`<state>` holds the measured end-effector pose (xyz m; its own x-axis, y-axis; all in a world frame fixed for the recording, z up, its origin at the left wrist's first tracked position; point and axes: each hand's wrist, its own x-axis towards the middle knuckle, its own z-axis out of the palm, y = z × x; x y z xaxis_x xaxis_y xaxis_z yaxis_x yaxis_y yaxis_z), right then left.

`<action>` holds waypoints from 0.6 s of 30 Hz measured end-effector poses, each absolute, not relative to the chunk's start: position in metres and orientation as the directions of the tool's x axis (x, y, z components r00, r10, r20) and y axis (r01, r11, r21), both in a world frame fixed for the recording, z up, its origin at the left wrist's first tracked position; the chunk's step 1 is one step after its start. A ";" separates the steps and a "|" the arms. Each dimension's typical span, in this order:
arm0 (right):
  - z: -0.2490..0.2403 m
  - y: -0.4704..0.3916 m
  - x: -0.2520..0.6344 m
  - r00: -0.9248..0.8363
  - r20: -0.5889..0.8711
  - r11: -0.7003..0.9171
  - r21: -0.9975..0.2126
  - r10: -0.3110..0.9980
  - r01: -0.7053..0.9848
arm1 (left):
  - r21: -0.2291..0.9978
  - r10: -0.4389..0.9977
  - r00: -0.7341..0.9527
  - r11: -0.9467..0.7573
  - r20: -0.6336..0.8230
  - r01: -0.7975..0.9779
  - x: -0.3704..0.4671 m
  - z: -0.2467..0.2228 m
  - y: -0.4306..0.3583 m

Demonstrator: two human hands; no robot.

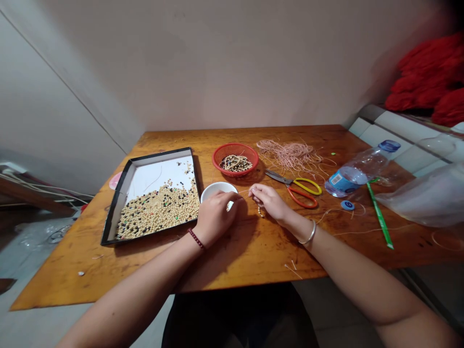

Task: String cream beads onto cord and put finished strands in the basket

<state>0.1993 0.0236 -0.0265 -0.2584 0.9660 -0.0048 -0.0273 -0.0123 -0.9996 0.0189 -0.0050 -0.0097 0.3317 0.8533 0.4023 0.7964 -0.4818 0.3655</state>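
My left hand [218, 211] is closed over the near side of a white bowl [213, 187], its fingertips pinched at one end of a thin pale cord [243, 193]. The cord stretches across to my right hand [267, 200], whose fingers are also closed on it. A short strand of light beads [260, 211] hangs below the right fingers. Most of the bowl's inside is hidden behind my left hand. To the left lies a black-edged tray [150, 227] holding many cream beads [155, 210] with some dark, green and red ones among them.
Behind the bowl stands a red basket [218, 166] with beaded strands [236, 163]. Pink cord [290, 153] lies loosely heaped near scissors [290, 182] with yellow and orange handles. Further right are a tilted plastic bottle [357, 171], a blue cap [347, 205], a green strip [380, 215] and a clear bag [427, 193].
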 end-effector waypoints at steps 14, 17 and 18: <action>-0.012 0.011 0.197 -0.273 0.060 0.033 -0.994 0.960 -0.104 | 0.741 0.867 0.367 -0.485 0.337 0.465 0.021 -0.008 -0.002; -0.016 0.013 0.199 -0.322 0.079 0.061 -0.996 0.943 -0.066 | 0.766 0.863 0.374 -0.485 0.340 0.423 0.021 -0.007 -0.003; -0.017 0.013 0.200 -0.334 0.075 0.060 -0.997 0.939 -0.055 | 0.767 0.861 0.378 -0.487 0.341 0.418 0.022 -0.007 -0.004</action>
